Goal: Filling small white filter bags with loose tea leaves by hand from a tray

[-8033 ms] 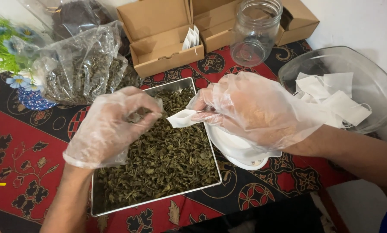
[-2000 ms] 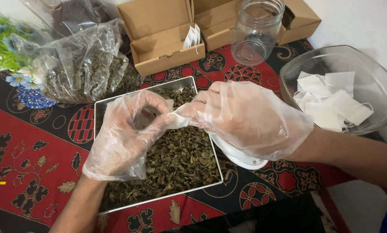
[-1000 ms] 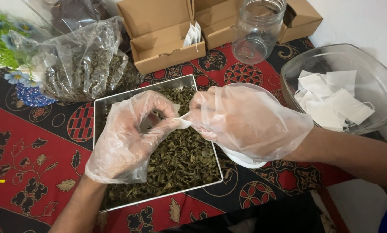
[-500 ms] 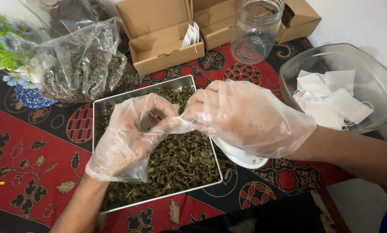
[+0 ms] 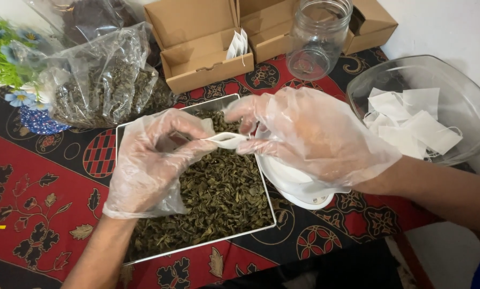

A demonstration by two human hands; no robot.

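Both hands are pinching a little white tea bag (image 5: 226,141) in the middle of the frame, over the tray (image 5: 123,131) of dried leaves (image 5: 218,192). The left hand (image 5: 154,160) and right hand (image 5: 315,136) are gripping its ends. It looks light, soft and easy to tear, so holding its edges seems best.

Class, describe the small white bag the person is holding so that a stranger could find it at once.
Start at the metal tray of dried green leaves in the middle of the patterned cloth. Above its far end, the gloved left hand and right hand pinch one small white bag between them. The other white bags lie loose in the glass bowl.
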